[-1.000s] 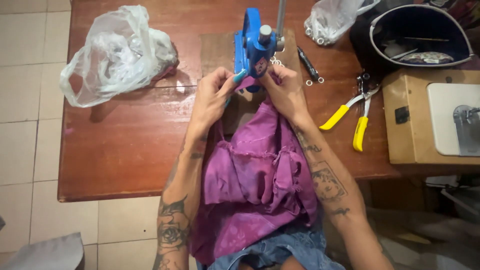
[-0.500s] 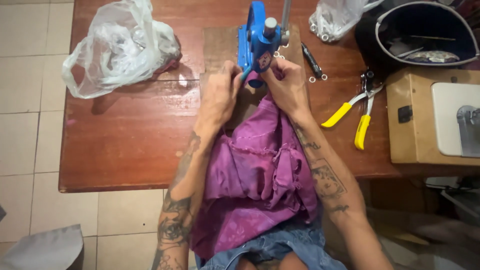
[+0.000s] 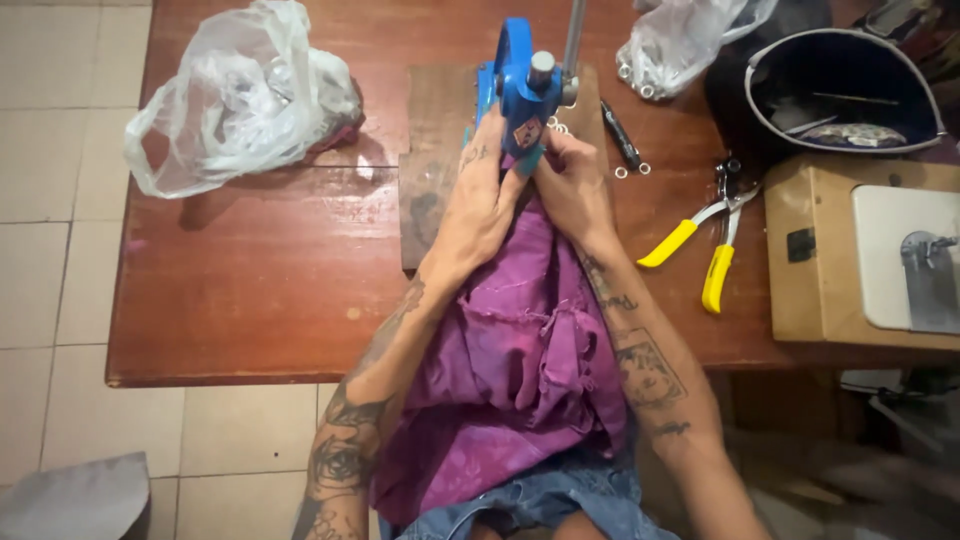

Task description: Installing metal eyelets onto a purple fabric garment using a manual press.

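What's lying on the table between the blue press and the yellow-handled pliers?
In the head view, a black marker and small metal rings lie between the blue press and the yellow-handled pliers.

Purple cloth (image 3: pixel 520 370) bunched, draped from lap onto desk (image 3: pixel 250 290), top edge fed under upright blue hand press (image 3: pixel 522 85) on wooden board.

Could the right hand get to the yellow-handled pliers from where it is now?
Probably yes. The pliers lie on open tabletop just to the right of the right hand, nothing between them, but that hand would first have to let go of the purple fabric.
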